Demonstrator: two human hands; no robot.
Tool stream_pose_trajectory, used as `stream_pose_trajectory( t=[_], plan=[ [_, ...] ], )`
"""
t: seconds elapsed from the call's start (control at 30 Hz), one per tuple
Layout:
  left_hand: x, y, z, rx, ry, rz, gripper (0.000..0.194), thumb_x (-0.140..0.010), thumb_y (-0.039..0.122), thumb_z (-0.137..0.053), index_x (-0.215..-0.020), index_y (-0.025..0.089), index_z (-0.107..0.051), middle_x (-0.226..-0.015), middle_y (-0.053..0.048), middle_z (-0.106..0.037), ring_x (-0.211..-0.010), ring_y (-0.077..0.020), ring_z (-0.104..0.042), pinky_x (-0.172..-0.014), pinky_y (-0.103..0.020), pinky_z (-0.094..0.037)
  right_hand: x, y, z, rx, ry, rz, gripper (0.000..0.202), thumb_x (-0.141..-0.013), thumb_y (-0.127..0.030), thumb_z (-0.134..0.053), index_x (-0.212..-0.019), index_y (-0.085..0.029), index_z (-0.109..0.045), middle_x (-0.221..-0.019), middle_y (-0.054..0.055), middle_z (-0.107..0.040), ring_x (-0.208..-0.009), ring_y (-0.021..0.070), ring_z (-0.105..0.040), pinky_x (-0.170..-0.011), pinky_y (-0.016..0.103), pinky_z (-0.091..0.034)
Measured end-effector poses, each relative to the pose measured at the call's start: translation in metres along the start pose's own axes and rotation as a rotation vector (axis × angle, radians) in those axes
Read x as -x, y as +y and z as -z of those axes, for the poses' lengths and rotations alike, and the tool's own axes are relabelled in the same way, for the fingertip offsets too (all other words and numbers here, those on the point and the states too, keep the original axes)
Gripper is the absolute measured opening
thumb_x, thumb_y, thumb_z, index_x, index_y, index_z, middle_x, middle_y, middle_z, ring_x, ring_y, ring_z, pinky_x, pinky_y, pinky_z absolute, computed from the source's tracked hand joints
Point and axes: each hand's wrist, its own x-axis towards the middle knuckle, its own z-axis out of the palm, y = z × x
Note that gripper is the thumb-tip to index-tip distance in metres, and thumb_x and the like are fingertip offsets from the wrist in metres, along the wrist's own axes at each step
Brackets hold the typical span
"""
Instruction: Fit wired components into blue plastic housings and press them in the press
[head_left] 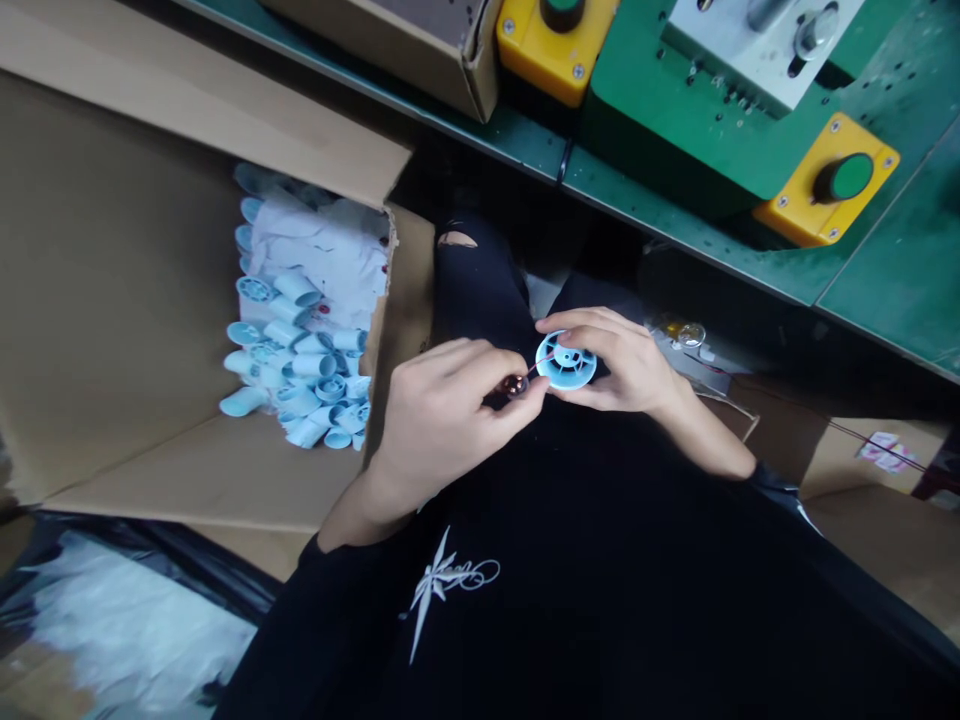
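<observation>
In front of my torso, my right hand (619, 360) grips a light blue round plastic part (568, 374). Its spoked end with a central hub faces up. My left hand (457, 420) is closed around a shiny dark reddish-brown tool (514, 386), mostly hidden by the fingers. From it a thin reddish shaft reaches over the rim into the spoked end; its exact kind is unclear. The left thumb is at the rim of the blue part. To the left, a cardboard box (409, 290) holds several similar light blue cylinders (311, 365) and crumpled white sheeting (315, 245).
Ahead is a green workbench (892, 285) with a green machine base, a metal block (761, 45) and two yellow boxes with green buttons (832, 180). A second carton (405, 45) stands on it. Lower left lies a bag of whitish plastic (127, 620); more cartons (892, 530) stand at right.
</observation>
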Motion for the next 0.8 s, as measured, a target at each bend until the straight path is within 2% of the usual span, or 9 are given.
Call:
stream_pose_trajectory(
  t=[0.13,0.23,0.37,0.43,0.5,0.6,0.7,0.73,0.8],
  plan=[
    [0.003,-0.008,-0.004,-0.113,0.08,-0.041,0.007,-0.094,0.017,-0.072,-0.087,0.02,-0.071,-0.082,-0.002,-0.073,-0.074,-0.0177,-0.069,-0.07,-0.032,-0.055,-0.001,0.0,-0.001,0.023,0.029,0.024,0.035,-0.097,-0.034,-0.076,-0.127,-0.024,-0.061,-0.132,0.013,-0.072,-0.119,0.0276,-0.073,-0.096,0.047,-0.063],
    [0.005,-0.011,-0.007,-0.039,0.152,-0.1,0.008,-0.093,0.013,-0.073,-0.097,0.021,-0.073,-0.092,-0.002,-0.077,-0.081,-0.0176,-0.073,-0.075,-0.031,-0.059,-0.003,-0.004,0.001,-0.115,0.064,-0.041,0.033,-0.098,-0.035,-0.073,-0.127,-0.023,-0.063,-0.127,0.012,-0.071,-0.116,0.0267,-0.072,-0.095,0.046,-0.061],
    [0.007,-0.016,-0.011,0.013,0.131,-0.148,0.019,-0.095,0.013,-0.074,-0.112,0.022,-0.075,-0.104,-0.003,-0.08,-0.09,-0.0191,-0.076,-0.081,-0.032,-0.063,-0.009,-0.013,0.007,-0.466,-0.101,-0.192,0.04,-0.099,-0.052,-0.072,-0.119,-0.018,-0.068,-0.104,0.007,-0.071,-0.09,0.0166,-0.069,-0.081,0.031,-0.057],
    [0.008,-0.02,-0.011,-0.013,0.114,-0.141,0.023,-0.096,0.013,-0.073,-0.116,0.023,-0.076,-0.108,-0.004,-0.08,-0.095,-0.0208,-0.077,-0.086,-0.035,-0.064,-0.012,-0.016,0.011,-0.621,-0.178,-0.216,0.033,-0.104,-0.048,-0.066,-0.104,-0.015,-0.071,-0.097,0.006,-0.07,-0.082,0.0121,-0.066,-0.077,0.026,-0.054],
    [0.009,-0.027,-0.008,-0.042,0.123,-0.124,0.024,-0.096,0.012,-0.072,-0.116,0.025,-0.077,-0.113,-0.005,-0.079,-0.1,-0.0221,-0.077,-0.09,-0.037,-0.064,-0.015,-0.016,0.016,-0.738,-0.201,-0.225,0.031,-0.109,-0.037,-0.06,-0.092,-0.013,-0.07,-0.099,0.009,-0.072,-0.079,0.0102,-0.065,-0.075,0.024,-0.052],
    [0.012,-0.036,0.0,-0.074,0.112,-0.149,0.023,-0.096,0.011,-0.071,-0.113,0.026,-0.077,-0.116,-0.004,-0.079,-0.102,-0.0217,-0.077,-0.091,-0.037,-0.064,-0.017,-0.013,0.025,-0.842,-0.302,-0.234,0.03,-0.109,-0.029,-0.059,-0.087,-0.012,-0.07,-0.102,0.012,-0.073,-0.08,0.01,-0.065,-0.075,0.023,-0.052],
    [0.015,-0.041,0.008,-0.087,0.03,-0.232,0.02,-0.096,0.011,-0.071,-0.109,0.025,-0.077,-0.109,-0.003,-0.08,-0.094,-0.0195,-0.077,-0.084,-0.033,-0.064,-0.017,-0.008,0.035,-0.802,-0.495,-0.201,0.027,-0.109,-0.028,-0.058,-0.091,-0.012,-0.071,-0.1,0.012,-0.074,-0.082,0.0112,-0.067,-0.076,0.023,-0.053],
    [0.016,-0.042,0.01,-0.101,0.006,-0.252,0.019,-0.096,0.011,-0.07,-0.107,0.025,-0.077,-0.105,-0.003,-0.08,-0.091,-0.0191,-0.077,-0.082,-0.033,-0.064,-0.017,-0.007,0.038,-0.703,-0.502,-0.191,0.026,-0.109,-0.028,-0.058,-0.092,-0.013,-0.071,-0.101,0.011,-0.073,-0.084,0.0121,-0.067,-0.077,0.024,-0.053],
    [0.017,-0.043,0.01,-0.141,-0.022,-0.265,0.017,-0.096,0.012,-0.069,-0.105,0.025,-0.077,-0.1,-0.003,-0.08,-0.086,-0.019,-0.076,-0.079,-0.033,-0.063,-0.016,-0.005,0.043,-0.398,-0.395,-0.193,0.025,-0.108,-0.029,-0.059,-0.093,-0.015,-0.072,-0.103,0.011,-0.072,-0.09,0.0154,-0.068,-0.084,0.029,-0.054]
  ],
)
